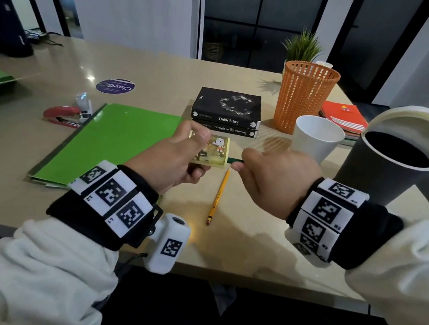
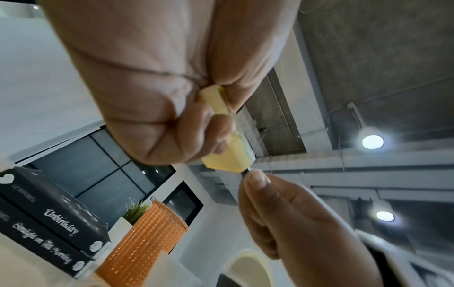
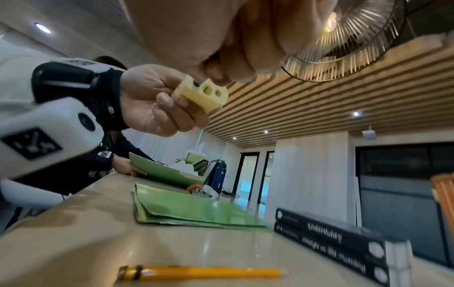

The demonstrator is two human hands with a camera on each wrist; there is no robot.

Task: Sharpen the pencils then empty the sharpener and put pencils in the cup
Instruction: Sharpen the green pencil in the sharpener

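Sharpener (image 1: 213,151), yellow, is gripped in the left hand (image 1: 178,157) above the table (image 1: 165,71); a dark green pencil (image 1: 234,161), pinched by the right hand (image 1: 271,182), is seated in its hole. Sharpening is judged under way; twisting is called for next. A yellow pencil (image 1: 218,196) lies below the grip.

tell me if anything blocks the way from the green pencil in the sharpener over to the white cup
Nothing visible does. The dark green pencil, held by the right hand in the yellow plastic sharpener, has only bare beige table between it and the white paper cup.
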